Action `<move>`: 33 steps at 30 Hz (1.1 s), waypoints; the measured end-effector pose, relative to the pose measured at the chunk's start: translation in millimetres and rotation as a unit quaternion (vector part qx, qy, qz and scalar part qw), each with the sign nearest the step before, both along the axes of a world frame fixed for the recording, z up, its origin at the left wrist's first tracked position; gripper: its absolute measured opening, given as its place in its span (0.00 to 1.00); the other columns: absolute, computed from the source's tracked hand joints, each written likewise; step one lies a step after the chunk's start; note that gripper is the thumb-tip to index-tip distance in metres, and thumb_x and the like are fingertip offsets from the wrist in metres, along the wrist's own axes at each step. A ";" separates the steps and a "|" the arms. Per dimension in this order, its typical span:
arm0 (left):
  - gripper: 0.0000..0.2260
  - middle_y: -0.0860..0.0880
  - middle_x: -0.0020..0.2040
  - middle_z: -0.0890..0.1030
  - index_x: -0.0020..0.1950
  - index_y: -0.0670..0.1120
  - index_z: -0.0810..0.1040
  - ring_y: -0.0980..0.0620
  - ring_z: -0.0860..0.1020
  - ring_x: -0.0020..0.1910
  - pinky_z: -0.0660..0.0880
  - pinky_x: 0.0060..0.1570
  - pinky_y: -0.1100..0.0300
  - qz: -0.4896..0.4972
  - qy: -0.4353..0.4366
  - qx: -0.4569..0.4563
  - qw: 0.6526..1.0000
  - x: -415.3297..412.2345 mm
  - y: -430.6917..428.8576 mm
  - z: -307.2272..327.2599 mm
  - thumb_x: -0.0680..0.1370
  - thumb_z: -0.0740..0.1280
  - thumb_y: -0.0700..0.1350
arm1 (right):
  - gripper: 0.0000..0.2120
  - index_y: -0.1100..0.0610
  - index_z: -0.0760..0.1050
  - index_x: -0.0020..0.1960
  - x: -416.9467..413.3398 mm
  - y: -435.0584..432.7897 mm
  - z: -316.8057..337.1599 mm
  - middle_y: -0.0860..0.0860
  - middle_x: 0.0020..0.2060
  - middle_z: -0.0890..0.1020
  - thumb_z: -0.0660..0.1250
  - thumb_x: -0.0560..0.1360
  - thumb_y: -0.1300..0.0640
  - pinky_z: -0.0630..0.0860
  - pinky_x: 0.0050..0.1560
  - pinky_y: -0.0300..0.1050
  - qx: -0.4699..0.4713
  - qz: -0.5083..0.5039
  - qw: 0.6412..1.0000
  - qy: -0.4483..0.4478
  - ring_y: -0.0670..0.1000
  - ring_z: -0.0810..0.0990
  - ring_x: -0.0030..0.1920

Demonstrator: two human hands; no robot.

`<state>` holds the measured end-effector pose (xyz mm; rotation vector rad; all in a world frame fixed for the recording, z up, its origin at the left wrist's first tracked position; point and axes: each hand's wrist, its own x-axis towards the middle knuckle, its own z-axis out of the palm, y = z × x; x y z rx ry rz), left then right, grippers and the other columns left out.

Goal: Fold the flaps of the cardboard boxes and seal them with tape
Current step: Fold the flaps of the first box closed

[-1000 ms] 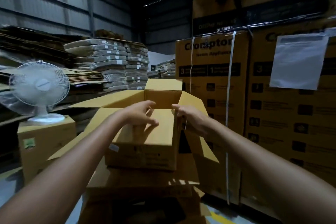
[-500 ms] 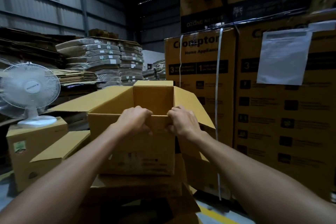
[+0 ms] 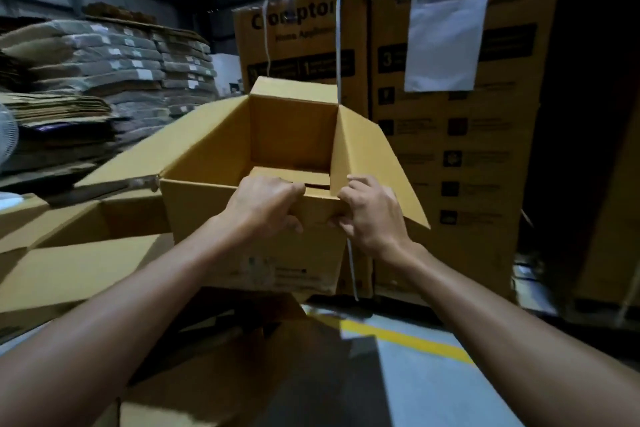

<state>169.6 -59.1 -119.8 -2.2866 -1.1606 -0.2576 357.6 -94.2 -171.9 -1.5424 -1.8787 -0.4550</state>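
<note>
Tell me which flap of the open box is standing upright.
The far flap stands up above the back wall. The left flap and right flap splay outward; the left hand and right hand grip the near edge.

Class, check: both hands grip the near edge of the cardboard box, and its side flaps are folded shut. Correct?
No. The head view shows the side flaps splayed open; left hand and right hand do grip the near edge of the cardboard box.
</note>
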 end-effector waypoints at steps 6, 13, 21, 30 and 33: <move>0.17 0.50 0.51 0.81 0.55 0.48 0.73 0.50 0.76 0.42 0.68 0.37 0.56 -0.053 0.018 0.043 0.997 32.0 -66.1 -65.7 0.75 0.71 0.58 | 0.11 0.57 0.82 0.52 26.3 -81.0 -79.2 0.53 0.52 0.84 0.78 0.71 0.58 0.66 0.67 0.60 0.053 -0.046 0.996 0.051 0.57 0.72 0.70; 0.17 0.50 0.54 0.80 0.57 0.49 0.72 0.47 0.80 0.50 0.71 0.40 0.55 -0.109 0.020 0.008 0.994 50.8 -166.6 -117.4 0.75 0.71 0.57 | 0.12 0.56 0.83 0.51 39.1 -199.8 -136.6 0.52 0.50 0.85 0.79 0.69 0.59 0.67 0.64 0.59 0.057 -0.089 0.992 0.067 0.58 0.75 0.67; 0.17 0.49 0.55 0.81 0.60 0.49 0.74 0.48 0.79 0.52 0.73 0.44 0.56 -0.146 -0.029 -0.121 0.981 69.9 -251.4 -214.6 0.76 0.71 0.55 | 0.16 0.54 0.81 0.62 50.4 -303.7 -211.9 0.49 0.61 0.81 0.73 0.75 0.54 0.60 0.71 0.55 -0.084 -0.150 0.984 0.056 0.53 0.67 0.73; 0.18 0.50 0.54 0.81 0.62 0.50 0.73 0.50 0.79 0.51 0.78 0.48 0.54 -0.123 -0.025 -0.245 0.961 81.8 -277.9 -354.7 0.77 0.71 0.55 | 0.17 0.53 0.79 0.63 59.5 -333.9 -338.7 0.49 0.64 0.80 0.73 0.76 0.52 0.60 0.74 0.55 -0.208 -0.159 0.964 0.052 0.51 0.66 0.74; 0.19 0.50 0.55 0.81 0.62 0.50 0.73 0.49 0.80 0.53 0.78 0.52 0.52 -0.109 -0.024 -0.273 0.955 80.5 -273.5 -391.9 0.76 0.71 0.57 | 0.18 0.53 0.79 0.64 58.6 -330.8 -370.5 0.49 0.66 0.79 0.73 0.76 0.51 0.57 0.75 0.55 -0.244 -0.147 0.957 0.064 0.50 0.65 0.75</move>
